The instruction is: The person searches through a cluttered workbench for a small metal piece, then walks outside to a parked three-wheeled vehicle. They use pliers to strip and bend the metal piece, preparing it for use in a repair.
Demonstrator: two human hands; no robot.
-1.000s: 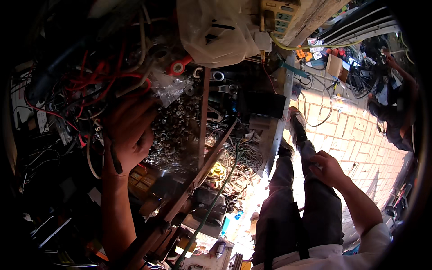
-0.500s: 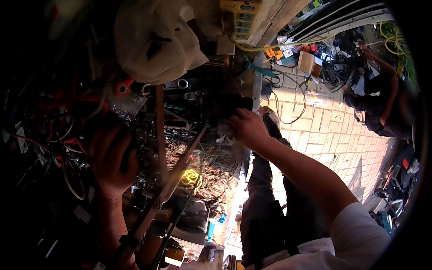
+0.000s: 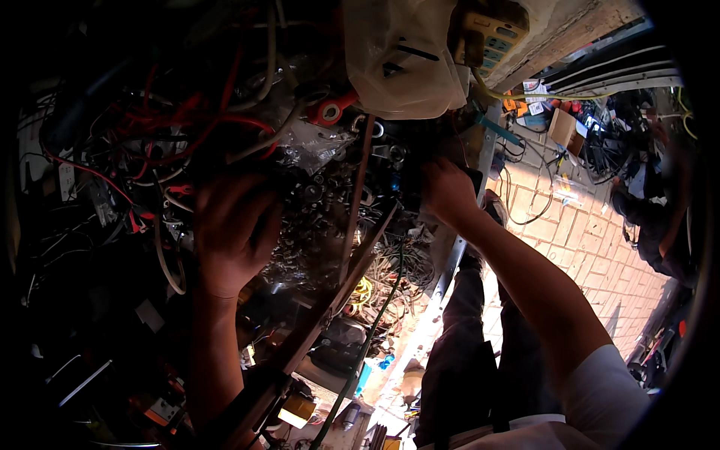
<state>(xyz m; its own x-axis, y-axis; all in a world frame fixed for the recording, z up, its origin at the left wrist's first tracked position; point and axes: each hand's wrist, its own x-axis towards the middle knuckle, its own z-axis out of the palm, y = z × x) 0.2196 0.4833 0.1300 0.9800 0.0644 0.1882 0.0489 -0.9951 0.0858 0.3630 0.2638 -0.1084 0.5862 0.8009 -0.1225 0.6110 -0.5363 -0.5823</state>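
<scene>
My left hand (image 3: 234,232) hangs in shadow over a heap of small metal parts (image 3: 315,214). Its thumb stands apart from the bent fingers, whose tips fade into the dark; I make out nothing held there. To the right, my right hand (image 3: 450,191) is closed, fingers curled down at a dark patch beside the metal edge strip (image 3: 450,266). Whatever it grips is too dark to name. Between the hands run narrow brown bars (image 3: 358,199). A clear plastic bag (image 3: 319,146) and a red ring-ended tool (image 3: 330,112) lie beyond the heap.
A white plastic bag (image 3: 409,67) hangs at the top beside a power strip (image 3: 491,45). Red and grey cables (image 3: 169,142) tangle at left. A bundle of wires (image 3: 390,281) lies below the bars. Another person (image 3: 652,217) sits at right on the brick paving (image 3: 555,262).
The view has swung left, so the scene sits farther right. My right hand stays curled near the metal edge; my left hand remains over the heap, its thumb apart.
</scene>
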